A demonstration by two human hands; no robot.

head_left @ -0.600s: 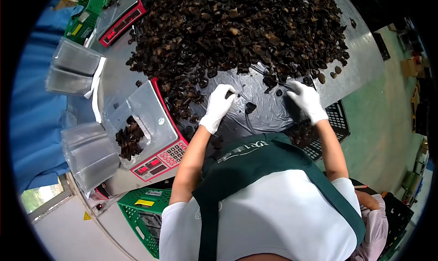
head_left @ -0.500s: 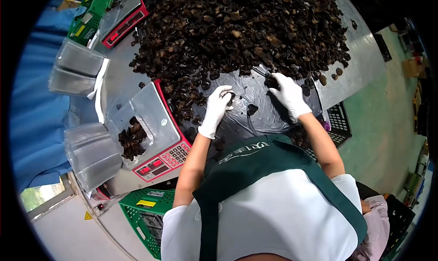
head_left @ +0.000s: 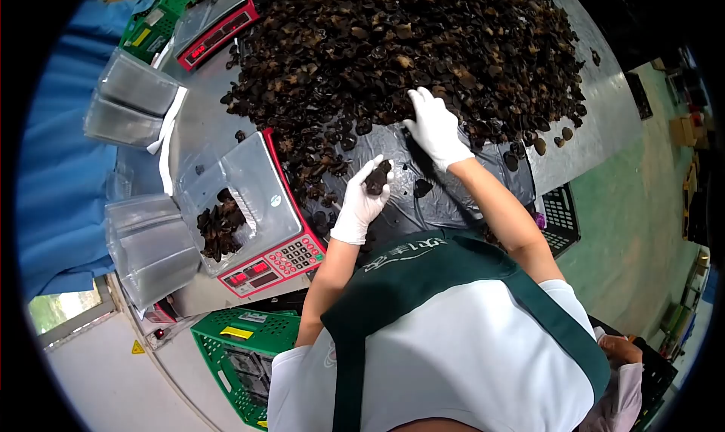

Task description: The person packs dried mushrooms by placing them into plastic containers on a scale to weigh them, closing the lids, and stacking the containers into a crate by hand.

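My left hand [head_left: 359,209], in a white glove, holds a dark clump of wood ear mushroom [head_left: 378,178] against its palm, with fingers curled round it. My gloved right hand [head_left: 438,134] is at the near edge of the large mushroom pile [head_left: 400,47], fingers stretched forward. I see nothing held in it, though the fingertips overlap the pile. A loose dark piece [head_left: 423,188] lies on the black plastic sheet [head_left: 408,209] between the hands. Left of my left hand stands a red-framed scale [head_left: 272,243], with a clear plastic tray [head_left: 253,219] of mushrooms on top.
Stacked clear trays [head_left: 151,243] sit at the left table edge, with another stack [head_left: 128,96] farther back. A second scale [head_left: 219,35] stands at the back left. A green crate [head_left: 245,356] is below the table; a black crate [head_left: 560,217] is at the right. Another person is partly visible lower right.
My right hand has moved left and forward to the pile's edge, and its fingers have straightened. A larger mushroom clump now shows in my left hand, which has turned palm up.
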